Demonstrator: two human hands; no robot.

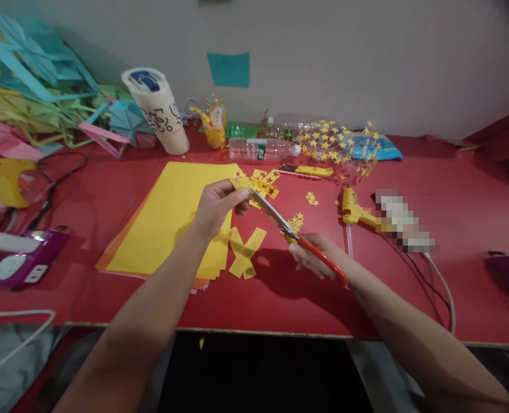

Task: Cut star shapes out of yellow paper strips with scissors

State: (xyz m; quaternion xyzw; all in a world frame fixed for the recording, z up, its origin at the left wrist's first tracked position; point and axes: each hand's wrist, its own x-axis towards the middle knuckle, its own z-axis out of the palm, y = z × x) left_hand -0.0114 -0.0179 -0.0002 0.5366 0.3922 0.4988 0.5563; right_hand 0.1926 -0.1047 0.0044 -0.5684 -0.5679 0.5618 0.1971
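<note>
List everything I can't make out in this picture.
All in the head view:
Held end of the yellow piece: covered by the left grip.
Part of the right grip: behind the red-handled scissors.
Marks on the crossed strips: too small to read.
Pale device beside the yellow glue gun: pixelated.
Purple box: cut off by the right edge.
Orange sheet: mostly under the top yellow sheet.

- Scissors: silver blades, red handles; held slanting in the right hand, tips pointing toward the left hand.
- Yellow paper piece: small, pinched in the left hand, close to the blade tips.
</note>
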